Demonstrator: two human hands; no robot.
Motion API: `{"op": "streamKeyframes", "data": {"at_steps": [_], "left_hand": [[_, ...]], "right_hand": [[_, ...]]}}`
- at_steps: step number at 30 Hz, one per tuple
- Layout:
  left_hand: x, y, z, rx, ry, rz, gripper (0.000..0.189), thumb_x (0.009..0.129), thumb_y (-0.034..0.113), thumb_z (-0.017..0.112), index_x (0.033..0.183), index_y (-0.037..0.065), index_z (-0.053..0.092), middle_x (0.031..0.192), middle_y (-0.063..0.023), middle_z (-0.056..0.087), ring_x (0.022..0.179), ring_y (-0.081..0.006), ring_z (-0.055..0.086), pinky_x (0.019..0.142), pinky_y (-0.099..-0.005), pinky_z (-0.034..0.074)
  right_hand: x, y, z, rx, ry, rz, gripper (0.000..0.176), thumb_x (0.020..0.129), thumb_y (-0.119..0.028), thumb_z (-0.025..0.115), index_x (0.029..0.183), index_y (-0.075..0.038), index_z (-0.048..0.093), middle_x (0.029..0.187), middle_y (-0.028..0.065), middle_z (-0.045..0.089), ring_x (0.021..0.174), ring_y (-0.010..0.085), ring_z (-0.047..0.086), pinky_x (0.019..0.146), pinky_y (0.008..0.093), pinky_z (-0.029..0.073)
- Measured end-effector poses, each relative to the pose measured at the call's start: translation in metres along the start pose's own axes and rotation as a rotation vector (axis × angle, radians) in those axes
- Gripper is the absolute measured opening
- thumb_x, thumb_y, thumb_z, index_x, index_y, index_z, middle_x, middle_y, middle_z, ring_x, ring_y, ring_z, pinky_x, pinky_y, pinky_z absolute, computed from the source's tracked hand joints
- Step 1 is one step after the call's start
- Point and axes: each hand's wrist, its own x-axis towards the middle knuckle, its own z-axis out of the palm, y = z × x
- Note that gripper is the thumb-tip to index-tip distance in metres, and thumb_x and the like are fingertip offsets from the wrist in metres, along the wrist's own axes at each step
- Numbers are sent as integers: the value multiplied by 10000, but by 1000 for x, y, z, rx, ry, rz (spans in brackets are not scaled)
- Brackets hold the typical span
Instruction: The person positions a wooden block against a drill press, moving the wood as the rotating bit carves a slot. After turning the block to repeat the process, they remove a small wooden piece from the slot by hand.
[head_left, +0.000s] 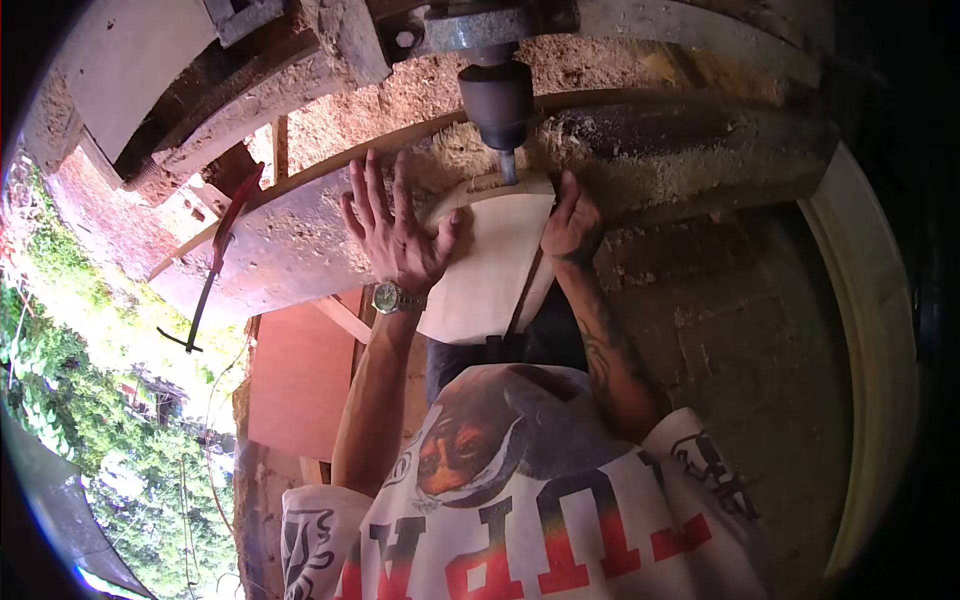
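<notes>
A pale, flat wooden board (485, 255) with a curved far end lies on the machine's wooden table edge and reaches back toward my waist. My left hand (398, 225), with a watch on the wrist, rests with spread fingers at the board's left side, its thumb at the board's edge. On the other side my right hand (572, 222) is closed round the board's right edge, thumb side up. Between the hands, a dark drill chuck (497, 105) points down, and its metal bit (509, 166) meets the board's far end, where a groove shows.
Sawdust coats the worn wooden table (690, 155) and the area behind it. A thin tool with a red handle (238, 205) hangs over the left edge. Below it stands a reddish panel (300, 385). A long pale plank (868, 300) leans at the right.
</notes>
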Motion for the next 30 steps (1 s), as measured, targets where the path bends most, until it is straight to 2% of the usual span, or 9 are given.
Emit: {"op": "streamKeyframes", "data": {"at_steps": [3,6,7,11,13,16,20,24,30], "left_hand": [[0,1,0,20,5,1,977,937,788,460,1658,135,375,1716,-217,313,1615,-419,216,1265,-631,120],[0,0,3,-17,26,-1,1051,901,826,500,1655,107,360,1698,-234,326,1610,-443,212,1249,-677,134],[2,5,4,-39,52,-7,1100,880,856,502,1665,104,336,1689,-261,317,1603,-455,218,1248,-679,136],[8,25,7,-7,69,2,1260,816,912,533,1647,-8,306,1650,-342,307,1567,-495,248,1250,-652,165],[9,24,4,-20,79,15,1269,821,901,539,1629,-51,313,1638,-357,322,1550,-499,274,1252,-629,180],[7,20,7,-28,95,18,1216,861,872,524,1636,-40,313,1679,-298,324,1588,-442,261,1265,-597,170],[-1,-2,6,-46,58,-30,1204,883,889,439,1671,-4,263,1731,-184,318,1624,-345,247,1285,-589,103],[-2,-1,2,-40,78,-53,1128,918,842,442,1679,28,270,1740,-185,297,1633,-358,216,1283,-611,75],[-2,5,4,-15,61,-66,1159,899,873,436,1674,24,282,1746,-192,272,1639,-364,190,1274,-652,45]], "right_hand": [[-2,5,9,170,32,113,373,1123,-240,510,985,22,737,797,223,705,760,405,703,677,456,525],[-5,29,13,49,56,-18,268,1088,-189,575,1126,40,710,819,211,718,747,367,718,656,447,529],[-3,43,11,-311,224,-478,287,1056,-144,624,1267,50,648,839,196,725,726,362,716,630,440,532],[-8,81,4,-231,218,-512,399,1013,-118,677,1360,63,606,803,172,707,677,385,691,613,438,537],[-10,79,-1,-189,46,-175,417,1000,-121,690,1364,67,612,799,174,705,684,375,691,625,434,540],[-2,79,15,-234,151,-274,343,1035,-136,638,1327,44,654,825,191,714,743,378,702,679,450,544],[-1,18,2,-42,14,-148,276,1064,-151,581,1231,21,717,925,223,747,840,411,722,733,474,555],[8,0,-2,41,-19,-130,268,1071,-201,563,1071,-69,796,934,237,753,873,442,726,735,487,570],[7,10,6,7,65,-104,281,1067,-216,564,1035,-69,802,888,221,752,829,434,729,705,483,575]]}}
